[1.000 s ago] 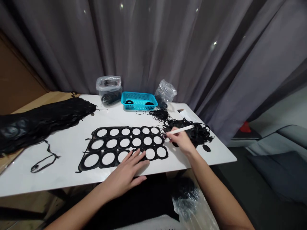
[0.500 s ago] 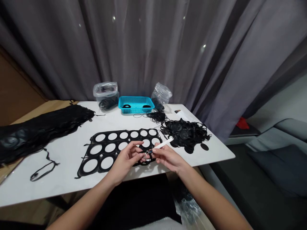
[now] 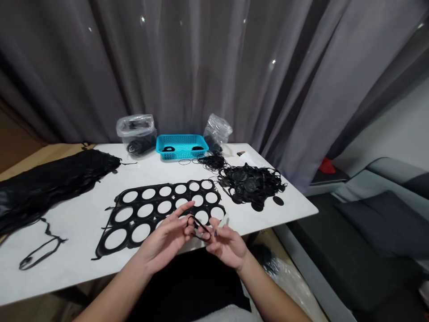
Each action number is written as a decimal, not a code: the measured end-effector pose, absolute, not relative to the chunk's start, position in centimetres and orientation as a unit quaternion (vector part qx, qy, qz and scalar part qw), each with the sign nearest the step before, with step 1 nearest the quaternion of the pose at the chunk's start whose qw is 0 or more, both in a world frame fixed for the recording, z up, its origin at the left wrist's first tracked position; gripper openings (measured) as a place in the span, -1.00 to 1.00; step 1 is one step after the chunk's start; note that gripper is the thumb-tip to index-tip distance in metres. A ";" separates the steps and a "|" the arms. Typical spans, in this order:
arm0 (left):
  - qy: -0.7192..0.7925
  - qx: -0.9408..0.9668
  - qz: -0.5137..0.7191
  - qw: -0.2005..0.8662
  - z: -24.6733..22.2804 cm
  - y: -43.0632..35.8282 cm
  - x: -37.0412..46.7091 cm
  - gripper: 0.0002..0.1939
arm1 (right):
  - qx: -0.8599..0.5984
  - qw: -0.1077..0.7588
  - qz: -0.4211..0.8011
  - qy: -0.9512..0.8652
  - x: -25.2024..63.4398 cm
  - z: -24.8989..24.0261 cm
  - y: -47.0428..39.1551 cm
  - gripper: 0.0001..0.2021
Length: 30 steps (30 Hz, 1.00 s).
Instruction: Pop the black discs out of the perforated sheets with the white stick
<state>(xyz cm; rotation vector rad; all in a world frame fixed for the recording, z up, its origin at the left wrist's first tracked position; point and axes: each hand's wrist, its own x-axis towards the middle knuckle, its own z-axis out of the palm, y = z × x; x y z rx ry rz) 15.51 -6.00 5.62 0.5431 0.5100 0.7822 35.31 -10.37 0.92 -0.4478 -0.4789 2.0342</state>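
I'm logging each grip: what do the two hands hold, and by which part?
The left hand and right hand hold a black loop by opposite ends. The right also holds a white tool; exactly where cannot be told.

Smooth table (image 3: 73,259) — plastic basket (image 3: 182,156), glossy plastic bag (image 3: 219,126) — cloth curtain (image 3: 214,67)

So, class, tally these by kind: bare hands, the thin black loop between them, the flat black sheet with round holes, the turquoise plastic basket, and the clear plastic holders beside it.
Bare left hand and right hand: 2
Thin black loop between them: 1
Flat black sheet with round holes: 1
Turquoise plastic basket: 1
Clear plastic holders, either side of it: 2
Total: 7
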 end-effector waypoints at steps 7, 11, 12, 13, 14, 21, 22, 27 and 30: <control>0.314 0.418 0.319 0.791 5.0 -6.5 16.2 -0.58 | -0.081 0.514 0.821 -0.235 33.6 1.2 -10.8 -0.49; 0.402 0.616 0.369 0.568 4.8 -6.9 14.5 -0.72 | -0.112 0.565 0.807 -0.132 33.5 2.6 -9.0 -0.74; 0.418 0.674 0.363 0.489 4.5 -7.0 13.7 -0.74 | -0.132 0.587 0.791 -0.114 33.8 3.0 -8.3 -0.76; 0.428 0.726 0.347 0.411 4.2 -7.2 12.9 -0.74 | -0.152 0.612 0.769 -0.105 34.2 3.4 -7.5 -0.77; 0.434 0.768 0.325 0.340 3.7 -7.4 12.1 -0.74 | -0.171 0.634 0.746 -0.107 34.7 3.7 -6.6 -0.77; 0.413 0.870 0.249 0.106 -0.1 -8.3 8.7 -0.65 | -0.436 0.657 0.482 -0.381 40.9 4.6 2.4 -0.72; 0.406 0.876 0.242 0.097 -0.3 -8.3 8.5 -0.65 | -0.497 0.619 0.412 -0.448 41.7 4.4 3.7 -0.73; 0.393 0.886 0.233 0.076 -0.4 -8.2 8.4 -0.64 | -0.604 0.466 0.267 -0.589 43.6 2.9 7.6 -0.80; 0.394 0.883 0.238 0.088 -0.5 -8.1 8.4 -0.65 | -0.605 0.427 0.235 -0.630 43.2 2.0 8.1 -0.84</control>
